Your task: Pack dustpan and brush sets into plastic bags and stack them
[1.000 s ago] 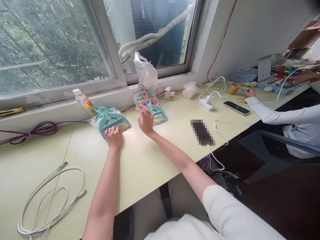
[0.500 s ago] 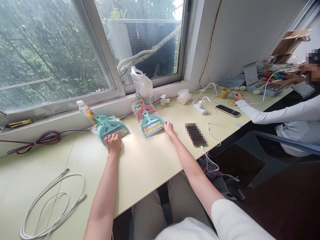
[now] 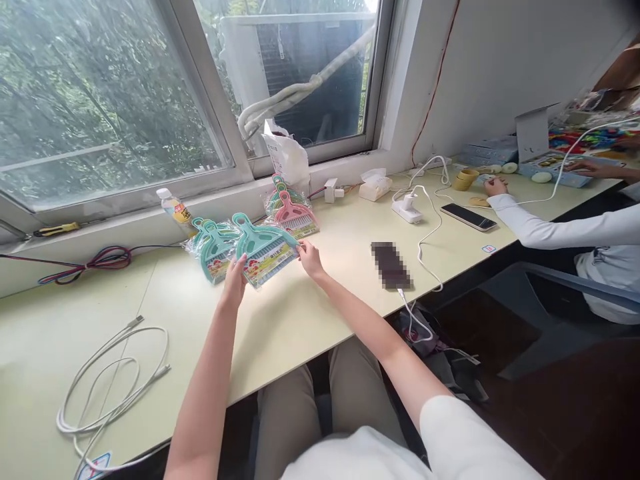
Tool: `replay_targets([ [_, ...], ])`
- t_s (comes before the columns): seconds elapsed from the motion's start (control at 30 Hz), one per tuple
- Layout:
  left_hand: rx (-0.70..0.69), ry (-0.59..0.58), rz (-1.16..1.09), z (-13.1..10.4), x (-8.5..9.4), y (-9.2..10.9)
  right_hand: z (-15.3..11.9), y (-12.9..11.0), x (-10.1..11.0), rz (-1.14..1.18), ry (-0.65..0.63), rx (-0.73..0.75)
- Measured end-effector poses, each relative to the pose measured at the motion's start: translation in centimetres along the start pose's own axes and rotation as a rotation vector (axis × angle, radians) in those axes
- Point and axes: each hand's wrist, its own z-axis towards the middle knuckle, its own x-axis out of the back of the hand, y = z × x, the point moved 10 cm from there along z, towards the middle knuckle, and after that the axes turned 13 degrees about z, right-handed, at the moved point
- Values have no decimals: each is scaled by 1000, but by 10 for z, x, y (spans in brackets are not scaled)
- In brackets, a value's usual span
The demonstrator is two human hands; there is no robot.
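Note:
Between my two hands is a packaged teal dustpan and brush set [image 3: 267, 247], raised a little off the table with its printed label facing me. My left hand [image 3: 235, 281] grips its lower left corner, and my right hand [image 3: 309, 259] pinches the right corner. Just left of it lies a stack of teal dustpan sets [image 3: 213, 250] in clear wrap, partly covered by the held one. Behind, a second stack with a pink dustpan set [image 3: 295, 215] on top rests against a white plastic bag [image 3: 287, 157].
A drink bottle [image 3: 175, 210] stands near the sill. A coiled white cable [image 3: 107, 373] lies at left, a bundled wire [image 3: 100, 263] behind it. To the right are a phone [image 3: 391, 265], a power strip [image 3: 407, 210], a tissue pack [image 3: 375, 185] and a co-worker's arm [image 3: 565, 228].
The teal dustpan set has come off the right stack and moved left and toward me, uncovering the pink one. My left hand has left the left stack and taken its corner.

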Motion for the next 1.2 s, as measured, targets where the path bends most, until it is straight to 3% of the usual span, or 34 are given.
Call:
replay_targets([
  [0.07, 66, 62, -13, -6, 11, -16, -11, -23, -1, -167, 13, 201],
  [0.13, 120, 110, -24, -10, 18, -32, -26, -46, -12, -304, -60, 429],
  [0.2, 111, 118, -41, -12, 18, -37, -42, -56, -36, -391, -264, 574],
  [0.27, 65, 110, -55, -11, 16, -36, -53, -51, -57, -454, -455, 597],
  [0.33, 25, 125, -69, -9, 17, -32, -52, -39, -65, -509, -511, 513],
  [0.43, 13, 170, -102, -9, 26, -31, -36, -20, -55, -468, -410, 309],
  [0.57, 65, 124, -135, -12, 24, -36, -20, -1, -38, -25, -305, 60],
  [0.73, 49, -66, -152, -21, -4, -26, -8, 19, -25, 385, -159, -154],
  [0.9, 69, -218, -106, -28, -24, -25, -8, 21, -27, 694, -155, -258],
  [1.03, 97, -144, -136, -24, -16, -34, -16, 19, -38, 807, -232, -353],
  [1.2, 134, -113, -188, -20, -11, -41, -25, 11, -47, 823, -354, -315],
])
